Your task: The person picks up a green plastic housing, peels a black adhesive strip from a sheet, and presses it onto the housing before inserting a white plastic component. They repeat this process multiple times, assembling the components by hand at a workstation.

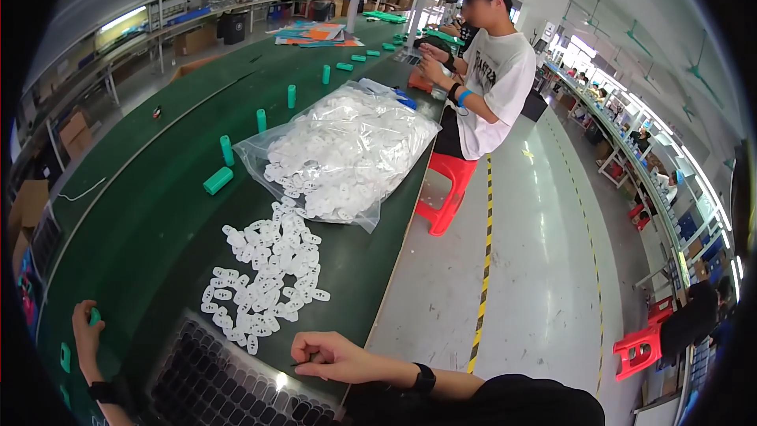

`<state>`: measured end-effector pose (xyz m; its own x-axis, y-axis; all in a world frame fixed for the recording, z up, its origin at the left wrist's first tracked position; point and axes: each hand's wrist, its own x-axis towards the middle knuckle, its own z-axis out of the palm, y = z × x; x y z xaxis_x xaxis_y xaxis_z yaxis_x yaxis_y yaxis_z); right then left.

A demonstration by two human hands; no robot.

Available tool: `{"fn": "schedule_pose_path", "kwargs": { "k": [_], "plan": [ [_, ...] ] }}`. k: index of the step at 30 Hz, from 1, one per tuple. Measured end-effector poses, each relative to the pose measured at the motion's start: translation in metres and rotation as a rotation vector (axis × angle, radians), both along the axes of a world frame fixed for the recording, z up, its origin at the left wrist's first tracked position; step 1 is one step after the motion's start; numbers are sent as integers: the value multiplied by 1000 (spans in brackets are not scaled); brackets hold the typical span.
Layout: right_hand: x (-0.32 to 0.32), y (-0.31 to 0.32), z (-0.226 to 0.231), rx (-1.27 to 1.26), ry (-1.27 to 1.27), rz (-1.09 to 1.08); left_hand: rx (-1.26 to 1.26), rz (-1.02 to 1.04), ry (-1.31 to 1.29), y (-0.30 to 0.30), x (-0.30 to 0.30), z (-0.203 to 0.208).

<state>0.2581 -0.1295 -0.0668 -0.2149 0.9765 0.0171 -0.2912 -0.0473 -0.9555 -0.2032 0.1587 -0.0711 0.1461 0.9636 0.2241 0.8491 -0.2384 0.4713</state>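
Observation:
At the lower left, my left hand is closed round a green plastic piece, mostly hidden by the fingers. My right hand has its fingers curled in a pinch above the table's near edge, with a small dark bit at the fingertips too small to name. Between the hands lies a sheet of black oval stickers. Just beyond it spreads a loose heap of small white oval pieces with holes. Behind the heap sits a big clear plastic bag full of more such white pieces.
Several green cylinders form a line along the green table; more green pieces lie at the left edge. A co-worker sits farther along on a red stool. Orange and blue sheets lie at the far end.

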Motion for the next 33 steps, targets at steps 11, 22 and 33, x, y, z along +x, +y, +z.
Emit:
{"fn": "schedule_pose_path", "kwargs": {
  "k": [11, 22, 33],
  "plan": [
    [-2, 3, -5, 92, -63, 23, 209, 37, -225, -8, 34, 44],
    [2, 1, -12, 119, -97, 45, 318, -685, 114, -40, 317, 120],
    [1, -4, -8, 218, -148, -15, 200, -476, 318, 90, 379, 11]
  ]
}}
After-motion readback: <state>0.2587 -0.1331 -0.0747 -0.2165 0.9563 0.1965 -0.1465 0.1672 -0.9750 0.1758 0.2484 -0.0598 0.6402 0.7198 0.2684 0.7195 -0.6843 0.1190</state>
